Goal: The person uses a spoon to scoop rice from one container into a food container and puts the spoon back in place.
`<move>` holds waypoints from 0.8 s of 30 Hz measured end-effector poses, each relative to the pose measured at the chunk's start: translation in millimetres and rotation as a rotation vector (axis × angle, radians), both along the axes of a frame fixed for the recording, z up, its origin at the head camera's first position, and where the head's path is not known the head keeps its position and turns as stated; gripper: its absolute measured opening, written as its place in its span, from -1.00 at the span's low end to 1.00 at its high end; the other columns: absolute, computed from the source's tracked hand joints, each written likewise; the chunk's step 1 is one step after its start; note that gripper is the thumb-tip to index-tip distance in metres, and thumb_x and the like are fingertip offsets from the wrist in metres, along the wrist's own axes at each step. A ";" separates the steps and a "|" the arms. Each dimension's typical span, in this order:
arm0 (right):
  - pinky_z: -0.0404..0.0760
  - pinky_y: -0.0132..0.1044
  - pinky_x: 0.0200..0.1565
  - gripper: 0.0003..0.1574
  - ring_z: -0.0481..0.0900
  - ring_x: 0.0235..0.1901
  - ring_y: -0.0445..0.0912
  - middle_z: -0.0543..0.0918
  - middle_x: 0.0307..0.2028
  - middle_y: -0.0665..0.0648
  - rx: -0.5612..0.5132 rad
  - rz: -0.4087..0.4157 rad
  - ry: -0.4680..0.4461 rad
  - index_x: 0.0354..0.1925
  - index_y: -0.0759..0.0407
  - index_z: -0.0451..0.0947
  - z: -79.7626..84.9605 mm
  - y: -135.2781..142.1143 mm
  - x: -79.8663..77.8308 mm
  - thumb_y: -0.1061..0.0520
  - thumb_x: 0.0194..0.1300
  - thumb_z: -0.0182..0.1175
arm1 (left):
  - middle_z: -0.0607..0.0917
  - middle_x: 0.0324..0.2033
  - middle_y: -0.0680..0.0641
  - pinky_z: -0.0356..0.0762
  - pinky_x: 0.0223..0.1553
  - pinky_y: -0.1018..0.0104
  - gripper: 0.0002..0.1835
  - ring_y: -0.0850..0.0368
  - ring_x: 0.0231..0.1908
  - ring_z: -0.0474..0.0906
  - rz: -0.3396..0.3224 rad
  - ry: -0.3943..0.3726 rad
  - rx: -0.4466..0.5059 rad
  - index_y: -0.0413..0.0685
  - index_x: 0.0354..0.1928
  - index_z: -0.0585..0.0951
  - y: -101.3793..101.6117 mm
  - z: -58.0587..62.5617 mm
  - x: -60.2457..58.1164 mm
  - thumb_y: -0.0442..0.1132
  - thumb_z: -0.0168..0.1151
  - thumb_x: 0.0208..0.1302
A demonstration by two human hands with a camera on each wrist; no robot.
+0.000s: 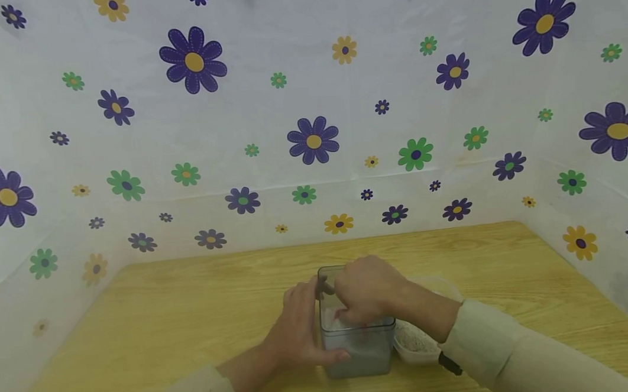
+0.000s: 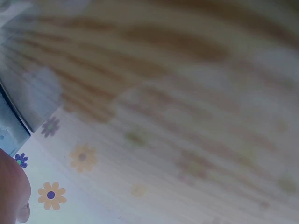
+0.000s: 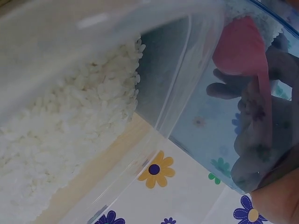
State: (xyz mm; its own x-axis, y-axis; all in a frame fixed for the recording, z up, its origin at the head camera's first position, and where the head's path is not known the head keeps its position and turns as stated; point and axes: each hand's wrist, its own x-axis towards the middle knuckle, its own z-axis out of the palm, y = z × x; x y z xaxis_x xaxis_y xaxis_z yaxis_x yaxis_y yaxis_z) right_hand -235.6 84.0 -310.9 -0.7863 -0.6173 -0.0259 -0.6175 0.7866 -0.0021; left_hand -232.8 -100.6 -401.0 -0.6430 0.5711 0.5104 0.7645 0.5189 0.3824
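A tinted, see-through square container stands on the table in the head view. My left hand grips its left side, the thumb across the near face and the fingers toward the far side. My right hand reaches down over the rim, fingers inside. Through the tinted wall in the right wrist view, a pinkish-red scoop shows with its handle in the right hand's fingers. White grains lie by the scoop's bowl. In the left wrist view, only part of the left hand appears, beside the container's corner.
Right of the tinted container, under my right forearm, sits a clear plastic tub holding white rice. A small black piece hangs by the right wrist. A flower-printed white sheet encloses the wood-grain table.
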 end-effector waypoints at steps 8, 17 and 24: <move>0.12 -0.36 -0.71 -0.48 0.15 -0.80 -0.25 0.15 -0.86 -0.14 0.008 -0.006 -0.019 -0.81 -0.08 0.28 -1.4 0.0 -1.5 -0.22 0.08 0.20 | 0.33 0.16 0.25 0.13 0.14 0.04 0.17 0.25 0.13 0.24 0.012 -0.021 -0.007 0.10 0.37 0.09 0.6 -0.2 0.7 0.54 0.20 -0.26; 0.06 -0.36 -0.70 -0.43 0.13 -0.79 -0.26 0.14 -0.88 -0.16 -0.030 -0.018 -0.001 -0.87 -0.07 0.22 -0.5 2.6 -0.2 -0.18 0.10 0.18 | 0.40 0.08 0.16 0.16 0.10 0.07 0.16 0.22 0.05 0.28 0.004 0.001 -0.002 0.12 0.37 0.08 2.9 -0.8 -0.2 0.54 0.21 -0.26; 0.20 -0.35 -0.67 -0.45 0.22 -0.74 -0.23 0.26 -0.80 -0.12 0.035 -0.081 -0.013 -0.82 -0.07 0.25 5.4 -0.9 10.7 -0.17 0.19 0.12 | 0.42 0.06 0.15 0.17 0.07 0.06 0.10 0.20 0.05 0.32 -0.007 0.006 0.009 0.09 0.30 0.17 2.5 1.8 -0.9 0.51 0.25 -0.28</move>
State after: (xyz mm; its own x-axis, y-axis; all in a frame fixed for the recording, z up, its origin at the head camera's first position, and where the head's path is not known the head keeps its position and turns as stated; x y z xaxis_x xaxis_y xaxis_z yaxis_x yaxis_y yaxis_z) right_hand -225.0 83.1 -305.5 -0.8332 -0.5500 -0.0567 -0.5517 0.8338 0.0188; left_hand -233.7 -98.1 -399.2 -0.6360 0.5705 0.5196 0.7702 0.5104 0.3824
